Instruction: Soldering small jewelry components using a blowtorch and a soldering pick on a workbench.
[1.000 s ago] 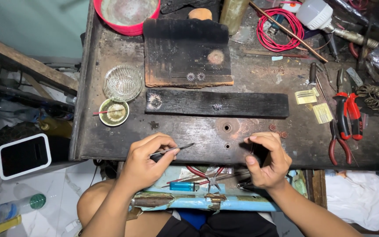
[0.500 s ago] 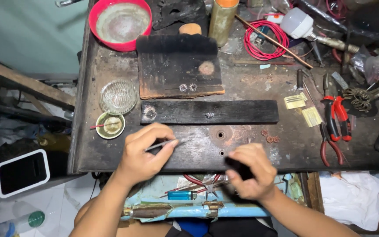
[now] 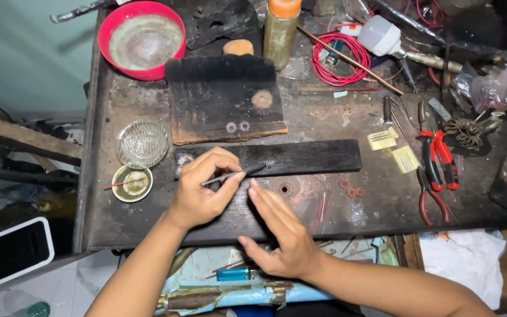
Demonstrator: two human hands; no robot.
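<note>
Two bare forearms enter from the bottom edge. The left hand (image 3: 200, 189) and right hand (image 3: 280, 235) wear no gloves, rings, watch or sleeves.

We see soft, even light from above, moderately bright, with no hard shadows; only faint shade sits under the left hand (image 3: 203, 191) and right hand (image 3: 280, 238). The dark, sooty metal bench (image 3: 148, 229) swallows detail. The white bulb (image 3: 381, 35) and the red plastic bowl (image 3: 144, 38) show mild glare. Focus is sharp centrally; edges bend and soften slightly, and the right corners fall dim.
</note>
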